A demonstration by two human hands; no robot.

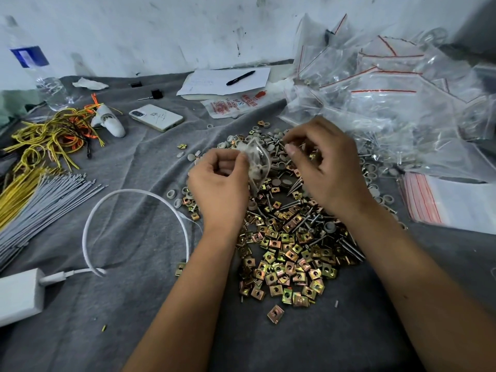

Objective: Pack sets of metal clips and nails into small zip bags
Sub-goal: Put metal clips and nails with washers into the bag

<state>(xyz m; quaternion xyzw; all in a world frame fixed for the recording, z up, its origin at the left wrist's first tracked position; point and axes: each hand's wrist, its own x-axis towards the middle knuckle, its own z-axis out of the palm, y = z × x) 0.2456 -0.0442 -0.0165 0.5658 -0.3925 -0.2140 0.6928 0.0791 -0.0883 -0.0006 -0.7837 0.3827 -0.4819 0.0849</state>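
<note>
Left hand [218, 181] pinching small zip bag [258, 163]; right hand [326, 165] curled at its three o'clock, grip unclear, above metal clips [284, 264].

Phone [156, 117], pen [240, 77], water bottle [40, 73], charger [18, 294].

I have one view only, from the wide-angle camera on the person's head. It looks forward and down across the grey cloth [112, 304], close over both forearms, toward the white wall [161, 30] at the far edge. Straight lines bow near the frame's borders. No second view overlaps it.
</note>
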